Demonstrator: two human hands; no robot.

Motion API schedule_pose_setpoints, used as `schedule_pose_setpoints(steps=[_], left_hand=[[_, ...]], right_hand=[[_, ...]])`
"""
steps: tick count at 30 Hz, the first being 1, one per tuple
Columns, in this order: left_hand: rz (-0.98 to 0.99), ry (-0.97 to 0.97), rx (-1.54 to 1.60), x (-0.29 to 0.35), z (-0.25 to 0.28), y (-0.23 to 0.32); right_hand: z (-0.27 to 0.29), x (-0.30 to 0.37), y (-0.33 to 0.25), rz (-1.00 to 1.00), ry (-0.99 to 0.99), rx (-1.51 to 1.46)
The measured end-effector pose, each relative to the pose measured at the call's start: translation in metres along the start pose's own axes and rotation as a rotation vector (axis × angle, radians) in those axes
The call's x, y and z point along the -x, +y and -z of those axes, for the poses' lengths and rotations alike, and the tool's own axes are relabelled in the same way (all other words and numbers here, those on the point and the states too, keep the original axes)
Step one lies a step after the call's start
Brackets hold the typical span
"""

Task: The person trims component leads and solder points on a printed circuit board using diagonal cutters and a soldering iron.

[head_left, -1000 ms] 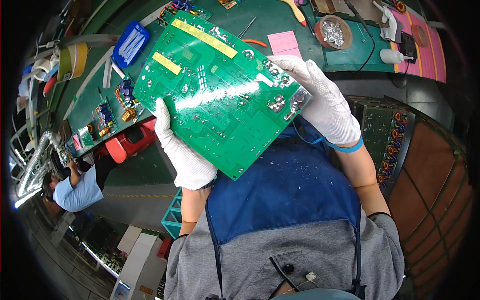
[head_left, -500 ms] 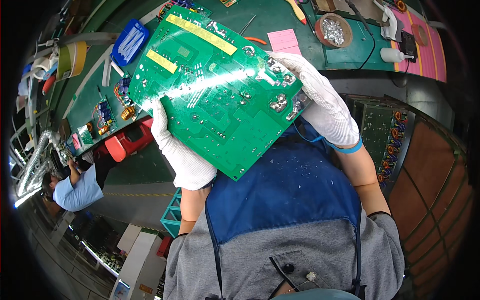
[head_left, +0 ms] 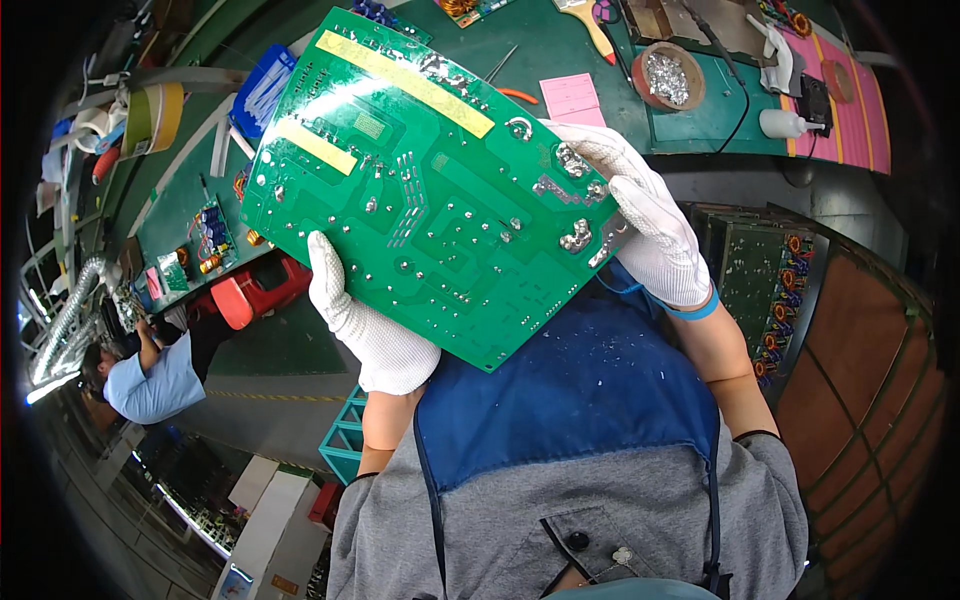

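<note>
A large green circuit board (head_left: 430, 210) is held up in front of my body, its soldered side facing me. Two strips of yellow tape cross its upper left part, and thick blobs of solder sit near its right corner. My left hand (head_left: 365, 325), in a white knit glove, grips the lower left edge with the thumb on top; its other fingers are hidden underneath. My right hand (head_left: 645, 215), gloved too and with a blue band at the wrist, holds the right corner, its thumb lying over the edge.
Behind the board runs a green workbench (head_left: 735, 115) with a pink paper (head_left: 572, 100), a brush (head_left: 588, 25), a round tub of metal bits (head_left: 668, 78) and a white bottle (head_left: 788, 124). A blue tray (head_left: 265, 90) lies left. A red stool (head_left: 260, 290) and a seated person (head_left: 155, 375) are farther left.
The board has tilted and come slightly closer and lower, both hands moving with it. The bright reflection has slid from its middle toward the upper left. My right thumb now shows over the edge.
</note>
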State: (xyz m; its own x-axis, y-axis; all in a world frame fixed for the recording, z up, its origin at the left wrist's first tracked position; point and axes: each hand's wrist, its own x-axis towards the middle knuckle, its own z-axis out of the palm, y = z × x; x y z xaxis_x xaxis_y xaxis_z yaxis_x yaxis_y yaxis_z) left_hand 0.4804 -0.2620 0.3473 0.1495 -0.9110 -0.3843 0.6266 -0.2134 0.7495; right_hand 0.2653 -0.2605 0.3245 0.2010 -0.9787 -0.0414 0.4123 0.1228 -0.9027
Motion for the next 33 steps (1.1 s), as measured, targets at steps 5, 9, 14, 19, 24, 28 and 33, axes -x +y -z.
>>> schedule_pose_setpoints(steps=[5, 9, 14, 19, 24, 28, 33], left_hand=[[-0.044, 0.089, -0.015, 0.001, 0.007, -0.002], [0.032, -0.008, 0.048, 0.002, 0.006, 0.001], [0.044, 0.023, 0.092, -0.001, 0.006, -0.001], [0.036, 0.020, 0.075, -0.001, 0.005, -0.004], [0.068, 0.014, 0.088, 0.003, 0.005, -0.003], [0.104, -0.080, 0.171, 0.007, 0.002, -0.002], [0.126, -0.078, 0.172, 0.005, 0.001, 0.000]], right_hand=[[-0.002, 0.002, -0.006, -0.043, 0.004, 0.014], [0.002, 0.003, -0.004, -0.029, -0.031, 0.043], [0.003, 0.003, -0.003, 0.048, -0.060, 0.053], [0.004, 0.002, -0.003, 0.046, -0.086, 0.025], [0.005, 0.005, -0.002, 0.027, -0.067, 0.010], [0.004, 0.006, -0.004, -0.001, -0.071, 0.006], [0.006, 0.004, -0.003, -0.012, -0.064, 0.008]])
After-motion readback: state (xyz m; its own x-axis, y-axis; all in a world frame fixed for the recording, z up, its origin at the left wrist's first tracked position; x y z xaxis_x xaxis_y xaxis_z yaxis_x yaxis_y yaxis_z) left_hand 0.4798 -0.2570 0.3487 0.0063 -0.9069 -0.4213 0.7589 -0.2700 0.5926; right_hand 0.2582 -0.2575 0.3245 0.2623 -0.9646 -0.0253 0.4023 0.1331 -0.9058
